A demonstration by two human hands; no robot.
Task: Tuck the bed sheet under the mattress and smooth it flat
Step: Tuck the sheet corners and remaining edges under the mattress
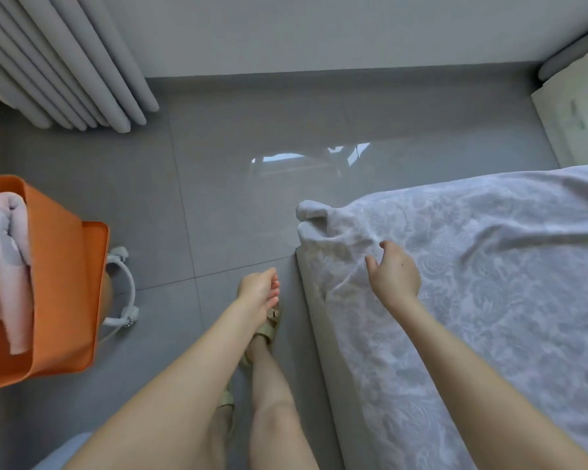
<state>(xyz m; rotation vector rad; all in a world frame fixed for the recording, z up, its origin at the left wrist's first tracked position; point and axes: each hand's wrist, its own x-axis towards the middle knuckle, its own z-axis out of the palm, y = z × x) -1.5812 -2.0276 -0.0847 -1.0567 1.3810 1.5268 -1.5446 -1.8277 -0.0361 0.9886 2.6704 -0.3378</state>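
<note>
The white floral-patterned bed sheet (489,266) is lying rumpled over the mattress's near corner (323,300), bunched there. I'm hovering my right hand (392,274) above it, fingers loosely spread, gripping nothing; my left hand (257,293) is hanging empty, relaxed over the grey tiled floor (218,198).

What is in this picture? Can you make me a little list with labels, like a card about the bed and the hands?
place: bedroom with grey tiled floor
bed sheet: white, patterned, wrinkled, corner bunched up and not tucked
mattress: side edge bare along the near side
right hand: over the sheet near the corner, fingers spread open
left hand: hanging over the floor, holding nothing
orange basket: on the left, pink cloth inside
curtain: grey, top left
</note>
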